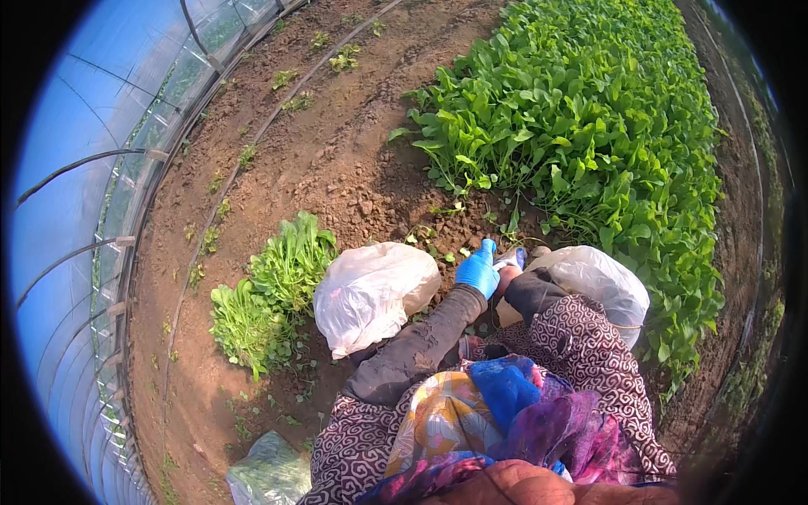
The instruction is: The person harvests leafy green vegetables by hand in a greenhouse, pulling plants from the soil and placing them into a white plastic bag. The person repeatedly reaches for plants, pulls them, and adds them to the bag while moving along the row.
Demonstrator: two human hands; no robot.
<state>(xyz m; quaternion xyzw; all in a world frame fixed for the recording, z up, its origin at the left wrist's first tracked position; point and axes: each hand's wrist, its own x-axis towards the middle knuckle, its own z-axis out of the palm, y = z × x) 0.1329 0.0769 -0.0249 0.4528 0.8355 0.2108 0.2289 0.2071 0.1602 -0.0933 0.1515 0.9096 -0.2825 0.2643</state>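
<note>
My left hand [478,270], in a blue glove, is low over the bare soil with one finger stretched forward. What is between its fingers is hard to make out. My right hand [507,276] is close beside it, mostly hidden by the dark sleeve. Something white and blue [514,258] is at its fingers; whether it is a glove or a held thing is unclear. Just ahead, loose leaves [449,257] and stems lie on crumbly soil. The dense bed of leafy greens [568,120] begins beyond and to the right of both hands.
White plastic bags cover my left knee [379,293] and right knee [596,287]. At the left lies a pile of pulled greens [274,293]. A clear plastic bag [270,470] with greens sits lower left. A thin hose [255,136] runs along the soil near the greenhouse wall [126,189].
</note>
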